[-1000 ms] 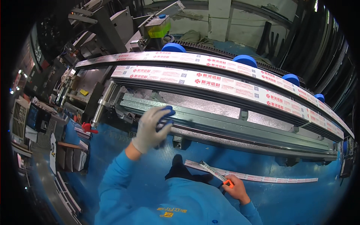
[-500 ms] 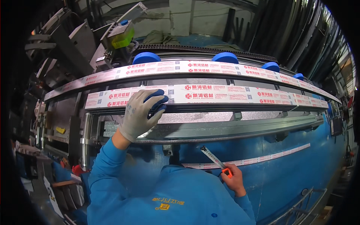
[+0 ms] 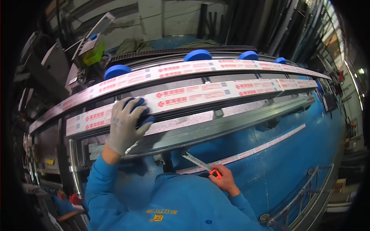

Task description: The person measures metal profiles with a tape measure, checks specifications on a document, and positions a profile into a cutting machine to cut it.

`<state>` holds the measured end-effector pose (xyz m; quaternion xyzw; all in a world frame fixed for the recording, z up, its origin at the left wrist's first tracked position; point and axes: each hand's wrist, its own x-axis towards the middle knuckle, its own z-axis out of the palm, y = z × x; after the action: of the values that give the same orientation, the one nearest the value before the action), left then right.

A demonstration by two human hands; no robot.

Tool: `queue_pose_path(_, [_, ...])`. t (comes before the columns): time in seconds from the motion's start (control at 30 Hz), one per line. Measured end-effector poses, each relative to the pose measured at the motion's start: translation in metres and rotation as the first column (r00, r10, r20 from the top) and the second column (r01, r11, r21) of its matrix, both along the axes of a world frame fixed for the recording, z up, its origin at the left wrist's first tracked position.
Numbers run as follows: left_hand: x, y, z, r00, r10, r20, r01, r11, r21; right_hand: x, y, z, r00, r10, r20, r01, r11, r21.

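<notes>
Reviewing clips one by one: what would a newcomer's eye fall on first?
Two long bars topped with red-printed white film, sweeping across the middle, with round blue discs beyond the far one. Then the left hand in a white, blue-fingertipped glove, overlapping the nearer bar in view, and lower, the bare right hand holding an orange tape measure.

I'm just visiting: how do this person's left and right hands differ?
The left hand wears a whitish-and-blue glove; the right hand is bare. The left hand is at the nearer white-topped bar, though contact is hard to tell; the right hand grips an orange tape measure with its blade out. The left hand is farther forward than the right hand. Both come out of blue sleeves.
</notes>
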<state>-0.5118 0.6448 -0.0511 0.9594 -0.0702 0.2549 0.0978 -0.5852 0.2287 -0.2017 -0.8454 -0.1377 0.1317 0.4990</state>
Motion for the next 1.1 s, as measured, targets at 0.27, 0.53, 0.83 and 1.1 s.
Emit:
queue_pose_path(0.27, [0.016,-0.015,0.011,1.0,0.01,0.002,-0.011,0.995,0.095,-0.002,-0.027,-0.011,0.998,-0.057,0.031,0.055,0.996,0.068])
queue_pose_path(0.53, [0.04,-0.084,0.035,0.989,0.037,-0.144,-0.013,0.987,0.161,-0.016,-0.063,-0.027,0.992,-0.124,-0.006,0.124,0.987,0.099])
queue_pose_path(0.83, [0.106,-0.19,0.013,0.991,-0.136,-0.013,0.136,0.99,0.039,-0.039,-0.139,-0.022,0.978,-0.203,-0.053,0.206,0.976,0.074])
queue_pose_path(1.1, [0.108,-0.213,0.001,0.998,0.07,0.006,-0.07,0.997,0.012,-0.064,-0.223,-0.024,0.952,-0.3,-0.055,0.3,0.954,0.008])
